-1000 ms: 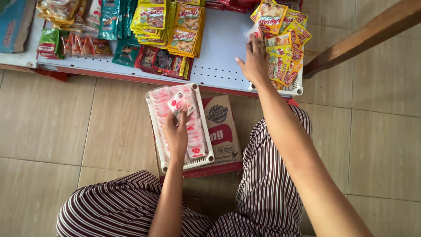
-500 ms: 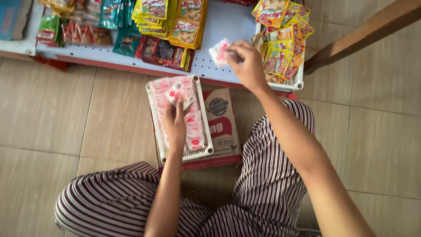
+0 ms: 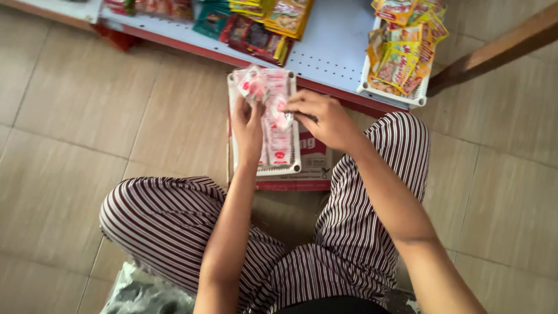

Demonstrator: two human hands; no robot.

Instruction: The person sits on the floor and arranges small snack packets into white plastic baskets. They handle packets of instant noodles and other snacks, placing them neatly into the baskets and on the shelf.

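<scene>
Beige floor tiles (image 3: pixel 81 116): right hand (image 3: pixel 325 119), back from the shelf, now pinches pink-and-white sachets (image 3: pixel 278 116) over the white plastic tray (image 3: pixel 279 170); left hand (image 3: pixel 249 125) grips another beside it.

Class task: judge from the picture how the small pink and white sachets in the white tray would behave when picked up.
The sachets look thin and flat, so probably light and floppy. Their wrappers appear glossy, so perhaps slippery. Loosely stacked in the tray, they would likely slide apart when pushed.

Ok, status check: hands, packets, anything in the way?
Left hand holding pink-and-white sachets over the white tray. Right hand on the sachets in the tray. Nothing blocking either hand.
</scene>
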